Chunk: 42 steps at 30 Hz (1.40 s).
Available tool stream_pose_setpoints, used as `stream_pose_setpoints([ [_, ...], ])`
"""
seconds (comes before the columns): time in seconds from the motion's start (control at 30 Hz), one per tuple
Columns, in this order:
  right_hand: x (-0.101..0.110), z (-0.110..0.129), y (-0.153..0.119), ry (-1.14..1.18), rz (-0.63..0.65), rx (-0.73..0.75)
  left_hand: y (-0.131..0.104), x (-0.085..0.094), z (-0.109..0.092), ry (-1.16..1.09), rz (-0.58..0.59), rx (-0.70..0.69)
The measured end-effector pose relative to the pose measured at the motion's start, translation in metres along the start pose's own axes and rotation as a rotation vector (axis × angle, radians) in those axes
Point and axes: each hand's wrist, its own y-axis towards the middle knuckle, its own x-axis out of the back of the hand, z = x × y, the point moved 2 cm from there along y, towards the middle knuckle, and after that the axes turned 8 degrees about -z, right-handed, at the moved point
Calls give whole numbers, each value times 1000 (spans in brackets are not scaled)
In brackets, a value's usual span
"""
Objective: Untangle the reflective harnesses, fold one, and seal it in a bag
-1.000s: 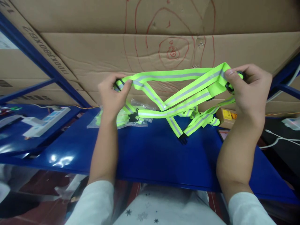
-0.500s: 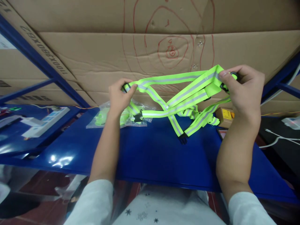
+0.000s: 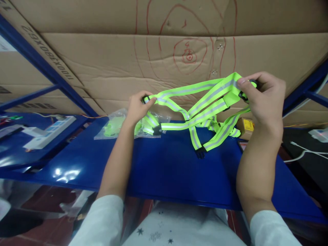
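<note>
A neon green strap harness (image 3: 205, 107) with silver stripes and black buckles is stretched between my hands above the blue table (image 3: 166, 171). My left hand (image 3: 140, 106) pinches its left end near a black buckle. Folded straps at the upper right end are gripped in my right hand (image 3: 263, 97), with black buckles beside the fingers. One black buckle (image 3: 200, 152) hangs low in the middle. Behind my left wrist lies a clear plastic bag (image 3: 112, 128) with neon green material inside.
Cardboard (image 3: 102, 61) with red drawn rings stands behind the table. A power strip (image 3: 50, 133) is at the left, a small brown box (image 3: 244, 128) at the right. White cables (image 3: 307, 152) lie farther right. Blue frame bars flank both sides.
My left hand has moved right, nearer my right hand, and the straps between them hang a little slacker. My right hand has shifted slightly left.
</note>
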Motion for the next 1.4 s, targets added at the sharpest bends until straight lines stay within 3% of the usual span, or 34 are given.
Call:
stream_pose_setpoints([
  [0.27, 1, 1, 1, -16, -1, -40, 1, -3, 4, -164, -13, 36],
  [0.5, 1, -9, 1, -28, 58, -136, 0, 0, -9, -468, 56, 261],
  [0.93, -2, -17, 2, -38, 57, -148, 0, 4, -15, -506, 65, 277],
  [1.1, -3, -22, 3, -33, 65, -171, 1, 6, -20, -631, 136, 344],
  [1.23, -3, -22, 3, 56, 65, -212, 3, 14, -28, -805, 226, 380],
  [1.4, 2, -13, 2, 207, 34, -225, 3, 33, -43, -914, 197, 353],
])
